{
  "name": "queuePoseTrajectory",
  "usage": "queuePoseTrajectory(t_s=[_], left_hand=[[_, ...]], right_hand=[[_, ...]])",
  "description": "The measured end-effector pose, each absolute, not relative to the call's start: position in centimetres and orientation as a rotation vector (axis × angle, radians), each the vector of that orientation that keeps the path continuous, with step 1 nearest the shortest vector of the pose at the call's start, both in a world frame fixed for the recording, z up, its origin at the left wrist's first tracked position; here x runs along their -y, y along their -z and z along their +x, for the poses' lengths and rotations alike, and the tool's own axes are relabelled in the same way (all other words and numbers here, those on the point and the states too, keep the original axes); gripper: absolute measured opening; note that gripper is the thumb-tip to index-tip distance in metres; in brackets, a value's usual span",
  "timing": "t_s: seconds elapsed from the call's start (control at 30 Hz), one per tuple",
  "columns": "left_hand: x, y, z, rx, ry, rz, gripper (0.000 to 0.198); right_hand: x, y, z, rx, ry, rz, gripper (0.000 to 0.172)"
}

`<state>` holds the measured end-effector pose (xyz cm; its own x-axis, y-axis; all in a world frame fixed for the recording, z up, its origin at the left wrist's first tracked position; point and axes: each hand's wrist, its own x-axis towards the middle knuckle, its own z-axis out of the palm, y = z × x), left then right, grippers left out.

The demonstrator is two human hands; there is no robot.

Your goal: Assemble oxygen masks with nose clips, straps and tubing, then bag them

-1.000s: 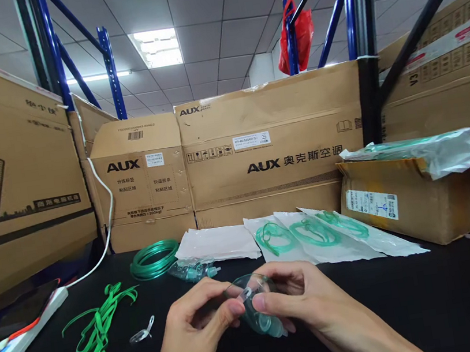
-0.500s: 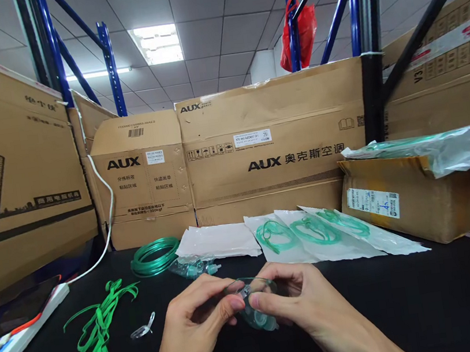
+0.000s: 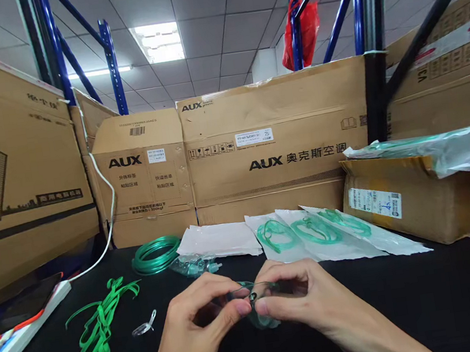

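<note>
Between my two hands is a translucent, green-tinted oxygen mask (image 3: pixel 263 317), partly covered by my fingers. My left hand (image 3: pixel 210 313) pinches its left edge between thumb and fingers. From the other side my right hand (image 3: pixel 293 296) grips it, thumb in front. The two thumb tips nearly meet at a small dark-and-clear part near the top of the mask; its exact kind is hidden. Left of my left hand lie a small clear plastic clip-like piece (image 3: pixel 144 325) and a tangle of green elastic straps (image 3: pixel 101 329).
Behind my hands lie a coil of green tubing (image 3: pixel 155 256), a bagged clear part (image 3: pixel 195 266), white packets (image 3: pixel 218 241) and several pouches with green tubing (image 3: pixel 317 231). A cardboard box (image 3: pixel 413 197) stands right; a white power strip (image 3: pixel 30 333) runs along the left.
My thumbs have shifted slightly on the mask, and its lower part has turned away and shows less. Both hands keep hold. The view has moved a little.
</note>
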<state>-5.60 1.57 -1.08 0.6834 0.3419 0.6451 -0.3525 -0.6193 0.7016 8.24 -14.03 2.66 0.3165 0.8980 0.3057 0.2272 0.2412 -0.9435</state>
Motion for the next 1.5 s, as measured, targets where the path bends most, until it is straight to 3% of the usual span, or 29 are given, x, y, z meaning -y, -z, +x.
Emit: queuePoseTrajectory(t_s=[0.1, 0.23, 0.4, 0.5, 0.8, 1.0, 1.5], left_hand=[[-1.3, 0.9, -5.7, 0.078, -1.09, 2.091, 0.003], [-1.1, 0.8, -5.9, 0.219, -1.238, 2.201, 0.013], [-1.3, 0.9, -5.9, 0.367, -1.13, 2.13, 0.008], [-1.2, 1.0, -5.7, 0.398, -1.068, 2.107, 0.014], [-1.1, 1.1, -5.8, 0.469, -1.009, 2.095, 0.02], [-0.6, 0.8, -6.1, 0.416, -0.978, 2.1, 0.024], [-0.5, 1.6, -6.3, 0.346, -1.184, 2.24, 0.017]], right_hand=[[14.1, -3.0, 8.6, 1.224, -0.698, -1.257, 0.013], [14.5, -3.0, 9.1, 1.311, -0.803, -1.193, 0.012], [14.6, -2.5, 9.6, 1.366, -0.898, -1.112, 0.013], [14.4, -2.4, 9.4, 1.352, -0.934, -1.101, 0.019], [15.3, -3.7, 8.2, 1.383, -0.788, -1.166, 0.007], [15.4, -4.0, 7.9, 1.441, -0.688, -1.205, 0.016], [14.2, -2.5, 7.7, 1.402, -0.703, -1.145, 0.011]])
